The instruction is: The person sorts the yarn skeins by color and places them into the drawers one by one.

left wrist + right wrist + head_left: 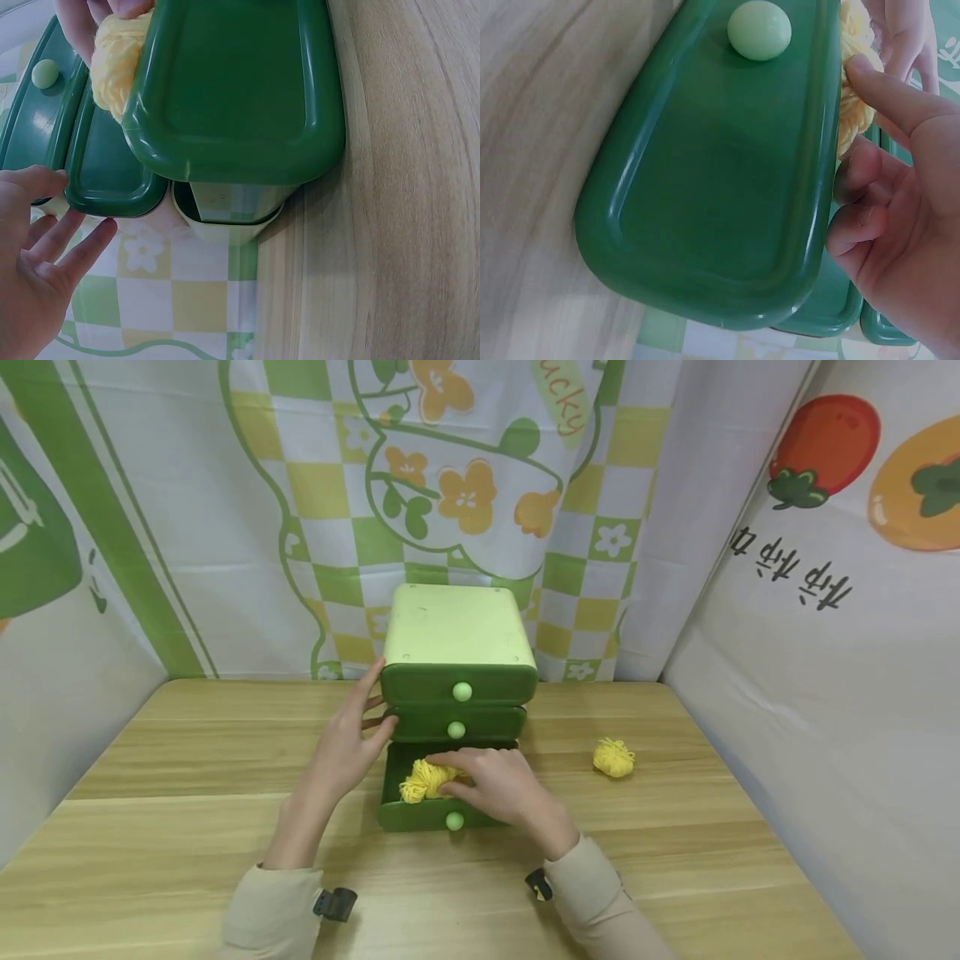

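A small cabinet (457, 622) with a pale green top and dark green drawer fronts stands on the table. Its bottom drawer (411, 817) is pulled out; the two upper drawers look closed. My right hand (501, 785) pinches a bundle of yellow yarn (422, 782) between thumb and fingers at that drawer, and the yarn bulges above the drawer front in the right wrist view. My left hand (347, 747) rests against the cabinet's left side, fingers spread and thumb near the front edge. The right hand hides part of the yarn and the drawer's right side.
A second ball of yellow yarn (613, 760) lies on the wooden table (187, 827), to the right of the cabinet. Behind the cabinet hangs a patterned curtain (315, 502). Round pale green knobs (454, 821) stick out from the drawer fronts.
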### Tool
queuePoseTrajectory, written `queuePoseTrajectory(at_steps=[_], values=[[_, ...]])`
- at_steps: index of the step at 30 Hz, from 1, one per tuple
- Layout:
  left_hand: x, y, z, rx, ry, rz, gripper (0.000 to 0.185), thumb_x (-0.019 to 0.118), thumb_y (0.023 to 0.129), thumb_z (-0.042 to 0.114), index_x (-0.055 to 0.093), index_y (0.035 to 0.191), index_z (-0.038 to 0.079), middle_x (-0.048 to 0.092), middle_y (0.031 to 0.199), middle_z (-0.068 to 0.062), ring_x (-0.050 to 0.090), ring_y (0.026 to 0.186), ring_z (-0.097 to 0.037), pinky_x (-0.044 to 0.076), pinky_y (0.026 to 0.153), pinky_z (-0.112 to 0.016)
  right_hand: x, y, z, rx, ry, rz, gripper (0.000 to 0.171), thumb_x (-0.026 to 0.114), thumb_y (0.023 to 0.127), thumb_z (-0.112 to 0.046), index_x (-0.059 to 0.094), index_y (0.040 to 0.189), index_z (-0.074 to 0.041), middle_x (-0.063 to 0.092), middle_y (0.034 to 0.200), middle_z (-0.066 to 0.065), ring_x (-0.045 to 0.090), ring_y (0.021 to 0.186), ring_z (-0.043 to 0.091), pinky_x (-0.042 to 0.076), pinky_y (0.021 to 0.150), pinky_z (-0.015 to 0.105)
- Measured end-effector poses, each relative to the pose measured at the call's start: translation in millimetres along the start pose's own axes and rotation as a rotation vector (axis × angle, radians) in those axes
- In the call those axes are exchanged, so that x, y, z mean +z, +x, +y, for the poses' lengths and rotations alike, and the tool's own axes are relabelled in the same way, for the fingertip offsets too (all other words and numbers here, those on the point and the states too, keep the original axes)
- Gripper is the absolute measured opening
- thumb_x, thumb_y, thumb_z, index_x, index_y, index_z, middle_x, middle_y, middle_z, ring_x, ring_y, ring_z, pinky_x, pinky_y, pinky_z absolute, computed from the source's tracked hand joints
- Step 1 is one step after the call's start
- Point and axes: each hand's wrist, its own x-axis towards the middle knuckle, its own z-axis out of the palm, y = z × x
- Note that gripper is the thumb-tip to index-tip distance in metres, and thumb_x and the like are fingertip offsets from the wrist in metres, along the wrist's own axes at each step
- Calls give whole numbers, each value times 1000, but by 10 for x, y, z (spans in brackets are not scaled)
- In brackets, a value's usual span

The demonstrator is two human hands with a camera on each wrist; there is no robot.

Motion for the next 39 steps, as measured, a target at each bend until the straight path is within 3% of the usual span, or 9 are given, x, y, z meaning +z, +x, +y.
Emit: queuePoseTrajectory(at_steps=[4,17,22,29,39], values=[[5,16,4,7,1,-1,85,59,98,6,9,160,38,19,166,-7,54,129,-42,58,93,-49,10,-2,-13,-7,-15,12,41,65,95,-41,63,135,-30,74,113,-7,61,65,-2,22,36,16],[2,27,13,0,-8,-1,86,59,97,3,11,160,36,20,166,-7,54,129,-42,58,93,-49,33,8,-61,-23,0,24,42,65,95,-42,62,135,-29,74,111,-5,48,58,-1,25,36,16],[-3,22,31,-13,-4,-10,86,59,98,3,10,160,36,21,165,-9,53,130,-42,58,94,-50,44,4,-48,-14,2,22,42,65,95,-44,62,135,-30,73,114,-5,54,63,0,28,37,15],[-7,15,25,-24,-6,-14,86,59,98,4,10,160,38,21,165,-9,52,131,-41,58,94,-51,29,-1,-29,0,14,5,40,64,96,-41,63,134,-28,70,123,-4,72,90,12,32,39,16],[9,11,2,-18,-2,-5,86,59,98,3,11,160,37,22,165,-9,53,130,-42,58,94,-50,-51,-24,56,25,20,63,35,67,95,-37,68,128,-27,71,121,-6,71,91,14,44,50,19]])
